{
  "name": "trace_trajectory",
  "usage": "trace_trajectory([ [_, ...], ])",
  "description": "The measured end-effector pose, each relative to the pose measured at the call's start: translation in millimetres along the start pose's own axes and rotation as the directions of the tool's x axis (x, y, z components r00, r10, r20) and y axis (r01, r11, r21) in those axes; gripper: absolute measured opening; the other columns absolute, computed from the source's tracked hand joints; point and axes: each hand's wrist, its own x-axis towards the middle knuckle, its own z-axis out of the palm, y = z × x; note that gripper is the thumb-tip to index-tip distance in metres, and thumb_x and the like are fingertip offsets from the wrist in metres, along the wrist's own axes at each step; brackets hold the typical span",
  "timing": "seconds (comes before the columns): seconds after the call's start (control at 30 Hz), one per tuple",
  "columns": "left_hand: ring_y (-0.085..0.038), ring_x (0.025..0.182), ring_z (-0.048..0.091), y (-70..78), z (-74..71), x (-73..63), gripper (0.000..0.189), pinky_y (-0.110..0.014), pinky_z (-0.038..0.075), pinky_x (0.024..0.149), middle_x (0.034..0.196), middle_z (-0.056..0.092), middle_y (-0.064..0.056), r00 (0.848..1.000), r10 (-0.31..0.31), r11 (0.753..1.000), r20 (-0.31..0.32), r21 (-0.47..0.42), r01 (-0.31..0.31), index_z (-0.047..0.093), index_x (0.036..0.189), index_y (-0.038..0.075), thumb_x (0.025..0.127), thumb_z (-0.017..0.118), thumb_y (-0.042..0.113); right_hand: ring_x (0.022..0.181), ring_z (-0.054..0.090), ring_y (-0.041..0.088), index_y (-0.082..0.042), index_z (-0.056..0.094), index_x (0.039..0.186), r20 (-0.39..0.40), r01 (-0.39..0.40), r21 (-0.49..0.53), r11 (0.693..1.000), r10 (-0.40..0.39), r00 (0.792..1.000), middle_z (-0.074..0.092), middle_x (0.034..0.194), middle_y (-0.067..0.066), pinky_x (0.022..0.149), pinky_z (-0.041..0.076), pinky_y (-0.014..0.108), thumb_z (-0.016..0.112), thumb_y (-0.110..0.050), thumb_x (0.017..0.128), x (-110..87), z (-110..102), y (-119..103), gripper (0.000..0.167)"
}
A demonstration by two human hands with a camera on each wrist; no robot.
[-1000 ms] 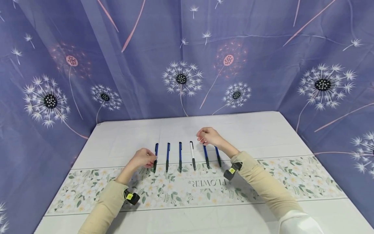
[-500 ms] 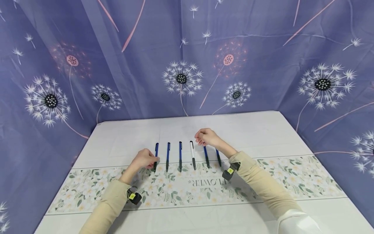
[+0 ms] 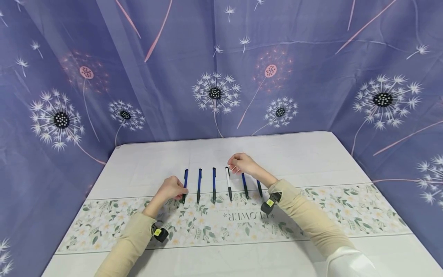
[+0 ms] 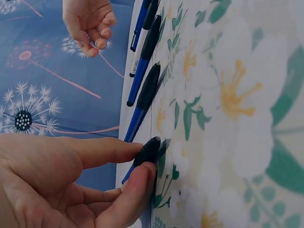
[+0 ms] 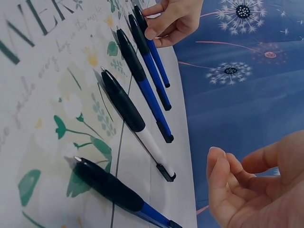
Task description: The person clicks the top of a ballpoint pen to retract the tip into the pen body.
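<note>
Pen (blue) pinched in L hand; R hand loosely curled nr white pen.

Five blue pens flashed black grips, and the white pen matched! Green leaves and yellow-hearted flowers banded the white tablecloth; white and pink dandelions lit the purple-blue curtain.

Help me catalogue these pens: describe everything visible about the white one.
The white pen has a plastic-looking white barrel, black grip, black clip and a pale, pointed tip. It lies flat on the tablecloth, fourth from left in the head view's row of six, tip toward the camera, grip partly over the floral band. The right hand hovers near its clip end, apparently not touching.
</note>
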Motion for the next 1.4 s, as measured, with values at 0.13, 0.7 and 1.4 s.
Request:
trace_trajectory([
  [0.13,-0.014,0.058,0.064,-1.0,-0.3,-0.3,0.018,-0.025,0.059,0.059,0.076,0.067,-0.014,1.000,-0.029,0.998,0.008,-0.060,0.029,0.067,0.093,-0.010,0.085,0.069,0.006,0.076,0.066,0.022,0.006,0.060,0.110,0.010,-0.016,0.003,1.000,0.016,1.000,0.066,0.093,0.017,0.072,0.058,0.037,0.037,-0.014,0.103,0.6,1.9,0.2,0.031],
  [0.7,-0.013,0.063,0.059,-17.0,-9.0,6.1,0.031,-0.022,0.058,0.062,0.079,0.055,-0.008,0.988,-0.044,0.935,0.147,-0.343,0.093,0.053,0.112,-0.016,0.091,0.060,0.005,0.096,0.064,0.041,0.008,0.059,0.113,0.063,0.001,0.003,1.000,-0.001,0.998,0.065,0.094,0.018,0.080,0.057,0.044,0.035,-0.016,0.105,-1.0,9.0,-1.1,0.034],
  [1.4,-0.012,0.081,0.068,-22.4,-15.0,5.3,0.041,-0.023,0.059,0.079,0.096,0.067,-0.011,0.969,0.097,0.854,0.229,-0.519,0.037,0.044,0.125,-0.021,0.096,0.054,0.006,0.072,0.062,0.014,0.010,0.052,0.121,0.127,-0.041,0.121,0.992,0.025,0.992,0.063,0.090,0.011,0.068,0.053,0.031,0.034,-0.014,0.104,3.9,11.6,-1.8,0.034],
])
